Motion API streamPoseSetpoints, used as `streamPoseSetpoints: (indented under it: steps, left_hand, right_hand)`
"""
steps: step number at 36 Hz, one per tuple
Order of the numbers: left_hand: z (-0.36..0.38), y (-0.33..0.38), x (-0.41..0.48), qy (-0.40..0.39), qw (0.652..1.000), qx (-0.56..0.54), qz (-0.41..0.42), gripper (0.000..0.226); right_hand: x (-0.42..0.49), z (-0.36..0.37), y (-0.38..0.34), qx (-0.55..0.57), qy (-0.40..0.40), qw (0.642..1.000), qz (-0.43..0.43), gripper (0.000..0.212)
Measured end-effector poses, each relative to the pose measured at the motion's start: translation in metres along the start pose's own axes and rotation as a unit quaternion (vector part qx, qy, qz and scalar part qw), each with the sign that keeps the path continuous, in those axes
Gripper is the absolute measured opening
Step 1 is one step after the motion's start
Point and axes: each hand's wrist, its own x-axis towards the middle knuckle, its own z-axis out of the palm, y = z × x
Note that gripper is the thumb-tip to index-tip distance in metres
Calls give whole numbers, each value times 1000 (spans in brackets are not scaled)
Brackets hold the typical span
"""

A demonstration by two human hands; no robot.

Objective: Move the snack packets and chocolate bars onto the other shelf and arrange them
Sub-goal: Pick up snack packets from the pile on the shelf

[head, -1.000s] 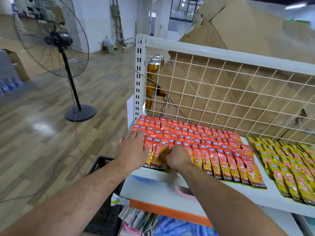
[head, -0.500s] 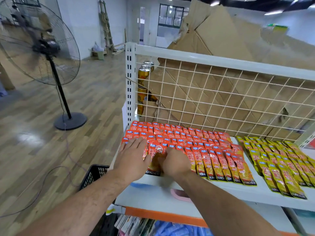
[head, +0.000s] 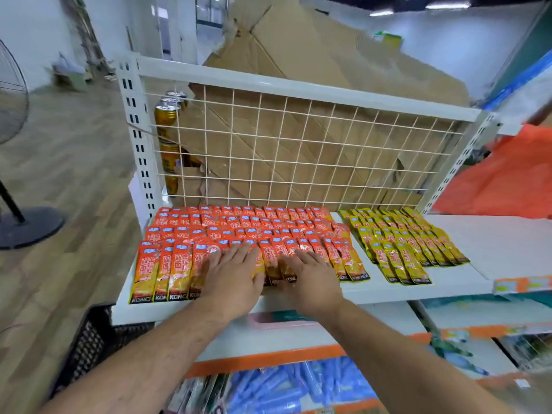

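so the orange packets (head: 239, 231) sit in overlapping rows across the left half of the white shelf (head: 493, 243), about the middle of the frame, with a smaller patch of yellow packets (head: 403, 246) just beside them on the right and a strip of bare shelf between the two. Both hands are on the front row, lower middle of the frame. The left hand (head: 231, 271) lies flat with fingers straight and spread, pressing on the packets. The right hand (head: 310, 276) just beside it is flat too, fingers stretched over the packet bottoms, and neither one is curled round anything. My guess on handling: these look like thin glossy sachets, light and floppy, so they probably slide over each other really easily, and one nudge could fan out a whole row. I wouldn't pinch single ones out of the middle. Better to take a small stack by the lower edges near the shelf's front lip, thumb under and fingers on top, or just sweep with flat palms to square them up. Whether the filling crushes easily, can't tell. Behind the rows there's a wire grid (head: 298, 150), some cans (head: 165, 121) at the upper left, and cardboard (head: 298, 55) leaning at the top
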Motion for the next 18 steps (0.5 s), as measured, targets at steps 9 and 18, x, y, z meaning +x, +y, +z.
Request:
streamPoseSetpoints:
  steps: [9,18]
  left_hand:
    - [14,82,12,-13,999,9,37,61]
    - [45,213,20,-33,996,18,77,63]
  right_hand:
    - [-40,-12,77,33,34,998,34,60]
    - [-88,-17,204,35,72,994,69,64]
